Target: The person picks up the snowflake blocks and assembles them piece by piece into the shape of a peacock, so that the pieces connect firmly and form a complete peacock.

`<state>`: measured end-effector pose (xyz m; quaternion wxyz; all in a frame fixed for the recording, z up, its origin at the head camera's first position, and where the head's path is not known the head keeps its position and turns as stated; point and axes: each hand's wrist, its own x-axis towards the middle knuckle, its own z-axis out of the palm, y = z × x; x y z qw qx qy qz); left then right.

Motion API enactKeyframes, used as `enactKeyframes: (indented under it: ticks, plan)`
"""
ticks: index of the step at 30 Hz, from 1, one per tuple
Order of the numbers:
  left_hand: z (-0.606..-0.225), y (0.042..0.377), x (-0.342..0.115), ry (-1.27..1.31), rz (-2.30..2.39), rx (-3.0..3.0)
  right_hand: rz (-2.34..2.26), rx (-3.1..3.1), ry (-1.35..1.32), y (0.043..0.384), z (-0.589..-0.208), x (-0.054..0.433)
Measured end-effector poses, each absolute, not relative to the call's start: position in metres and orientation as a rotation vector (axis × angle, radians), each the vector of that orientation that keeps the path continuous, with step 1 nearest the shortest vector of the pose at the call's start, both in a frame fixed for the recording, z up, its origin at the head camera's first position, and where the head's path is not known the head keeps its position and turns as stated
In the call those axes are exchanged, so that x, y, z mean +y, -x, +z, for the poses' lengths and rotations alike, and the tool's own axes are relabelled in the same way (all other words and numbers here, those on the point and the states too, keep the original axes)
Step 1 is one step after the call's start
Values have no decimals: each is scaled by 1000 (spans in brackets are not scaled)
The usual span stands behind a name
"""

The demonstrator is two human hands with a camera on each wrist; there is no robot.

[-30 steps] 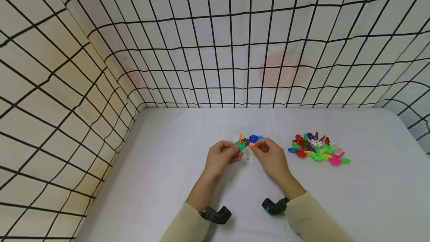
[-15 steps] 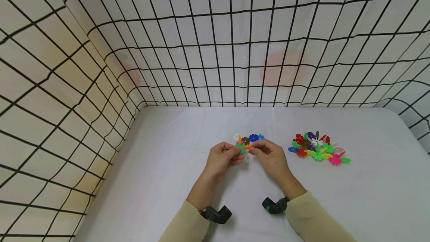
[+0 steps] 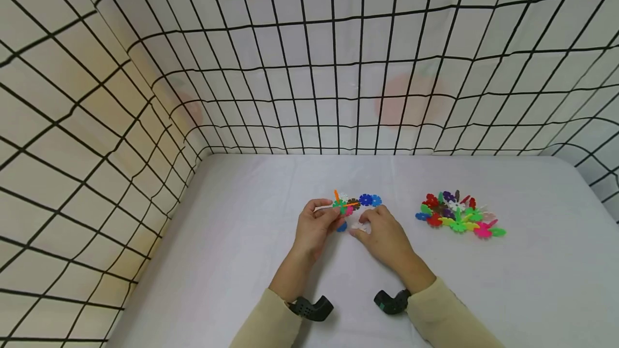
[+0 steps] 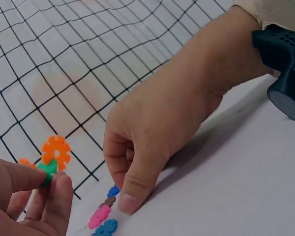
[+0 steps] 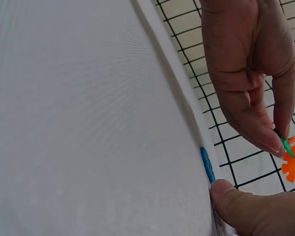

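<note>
My left hand (image 3: 313,230) pinches a green snowflake disc (image 4: 48,172) between thumb and fingertips, raised above the table. An orange snowflake disc (image 4: 56,151) is slotted into it on one side, with a second orange disc (image 4: 25,162) on the other. To the right, my right hand (image 3: 387,232) is down at the tabletop. Its thumb and curled index finger close around a white snowflake disc (image 3: 360,226), partly hidden by the fingers. Near the hands lie a pink disc (image 4: 99,217), a brown disc (image 4: 109,201) and a blue disc (image 3: 342,227).
Behind the right hand lie a dark blue disc (image 3: 365,200) and a lighter blue one (image 3: 376,201). A heap of joined multicoloured snowflake discs (image 3: 456,222) sits farther right on the white table (image 3: 217,262). Black wire mesh (image 3: 333,85) stands along the back and sides.
My right hand fitted the orange disc it held into the green one, let it go and moved down to the white disc. My left hand shifted the joined discs slightly left.
</note>
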<state>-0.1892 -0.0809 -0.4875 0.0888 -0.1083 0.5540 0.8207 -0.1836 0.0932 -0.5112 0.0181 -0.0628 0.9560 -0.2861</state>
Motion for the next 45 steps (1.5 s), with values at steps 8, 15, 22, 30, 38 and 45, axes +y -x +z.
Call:
enactKeyframes:
  ticks: [8,15,22,30,38,45]
  plan:
    - [-490,192,-81,324,2486,1646,-1529,2844,381,181,-515,91]
    - [-491,190,-77,352,2471,1676,-1850,2863,511,180,-517,86]
    - [-492,187,-69,371,2424,1883,-1779,3089,637,182,-518,85]
    - [-493,183,-67,258,2348,2082,-1774,3176,659,178,-520,79]
    - [-492,195,-88,409,2493,1952,-1362,2993,260,176,-520,55]
    - [-486,197,-91,404,2493,1806,-1012,3087,240,176,-521,54]
